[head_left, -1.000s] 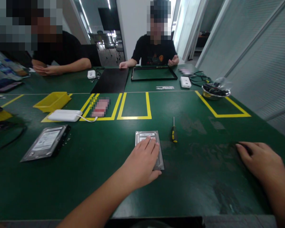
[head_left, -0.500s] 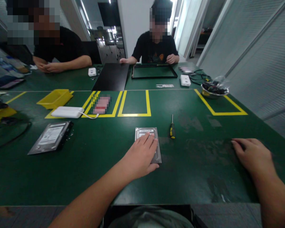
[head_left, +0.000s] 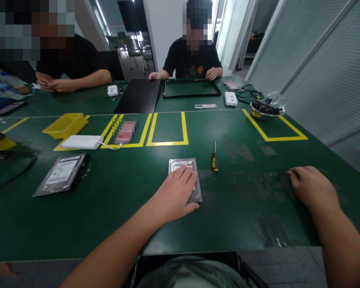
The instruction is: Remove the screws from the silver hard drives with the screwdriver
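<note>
My left hand (head_left: 180, 188) lies over a silver hard drive (head_left: 195, 193) on the green table, fingers stretched across its label and thumb by its near right corner. The palm hides the drive's lower left part. Just right of the drive is a screwdriver (head_left: 215, 161) with a black and yellow handle, its tip pointing away from me. Farther right, my right hand (head_left: 315, 188) rests low over the table with fingers curled and thumb against the index finger. Whatever may be in that pinch is too small to make out.
A second hard drive (head_left: 61, 174) lies at left, small bits beside it. Behind it are a white power bank (head_left: 82, 142) and yellow bin (head_left: 66, 125). A metal bowl (head_left: 267, 112) of dark parts stands back right. Two people sit opposite, near a black panel (head_left: 138, 96) and frame (head_left: 192, 95).
The whole view has shifted slightly. My right hand has edged a little away from me and its fingers look more curled. My left hand stays on the hard drive.
</note>
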Tool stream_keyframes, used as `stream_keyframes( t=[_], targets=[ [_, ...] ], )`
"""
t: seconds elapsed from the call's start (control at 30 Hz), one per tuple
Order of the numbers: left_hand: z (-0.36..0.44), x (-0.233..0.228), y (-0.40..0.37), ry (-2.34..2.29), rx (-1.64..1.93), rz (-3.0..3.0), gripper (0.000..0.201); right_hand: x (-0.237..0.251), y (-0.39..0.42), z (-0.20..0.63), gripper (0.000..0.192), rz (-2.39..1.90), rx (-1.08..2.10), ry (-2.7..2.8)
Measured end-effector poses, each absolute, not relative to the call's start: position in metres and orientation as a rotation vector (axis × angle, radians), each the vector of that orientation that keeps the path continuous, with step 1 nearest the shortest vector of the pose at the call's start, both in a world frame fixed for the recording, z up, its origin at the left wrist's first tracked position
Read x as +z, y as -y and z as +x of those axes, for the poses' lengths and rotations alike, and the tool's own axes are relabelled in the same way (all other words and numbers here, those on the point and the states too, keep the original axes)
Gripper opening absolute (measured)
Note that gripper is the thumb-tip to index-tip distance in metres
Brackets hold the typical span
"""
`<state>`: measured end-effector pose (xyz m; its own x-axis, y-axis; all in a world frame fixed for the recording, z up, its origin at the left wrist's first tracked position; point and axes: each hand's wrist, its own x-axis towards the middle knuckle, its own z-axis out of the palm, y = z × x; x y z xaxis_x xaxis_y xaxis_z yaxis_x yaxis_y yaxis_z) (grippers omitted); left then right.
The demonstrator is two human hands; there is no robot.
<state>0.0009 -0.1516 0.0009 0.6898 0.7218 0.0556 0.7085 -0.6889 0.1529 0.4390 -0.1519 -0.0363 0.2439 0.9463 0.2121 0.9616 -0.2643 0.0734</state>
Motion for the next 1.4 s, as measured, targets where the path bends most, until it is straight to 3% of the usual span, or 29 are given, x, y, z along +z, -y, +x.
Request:
stream_keyframes(
  t=[0.2, 0.37, 0.8, 0.93, 1.4],
  targets=[
    [0.001, 0.0, 0.152, -1.18, 0.149, 2.775, 0.085, -0.025, 0.15, 0.426, 0.04, -2.41, -0.265, 1.861],
    [0.002, 0.0, 0.153, -1.186, 0.179, 2.772, 0.084, -0.006, 0.144, 0.386, 0.028, -2.208, -0.13, 1.928],
    [0.003, -0.003, 0.151, -1.179, 0.291, 2.746, 0.08, 0.044, 0.164, 0.209, 0.017, -1.192, 0.089, 2.365],
    [0.003, -0.002, 0.151, -1.168, 0.309, 2.72, 0.078, 0.031, 0.149, 0.189, 0.013, -1.11, 0.281, 2.296],
    [0.001, -0.003, 0.153, -1.219, 0.302, 2.724, 0.084, -0.026, 0.128, 0.18, 0.012, -1.147, 0.428, 1.996]
  ],
)
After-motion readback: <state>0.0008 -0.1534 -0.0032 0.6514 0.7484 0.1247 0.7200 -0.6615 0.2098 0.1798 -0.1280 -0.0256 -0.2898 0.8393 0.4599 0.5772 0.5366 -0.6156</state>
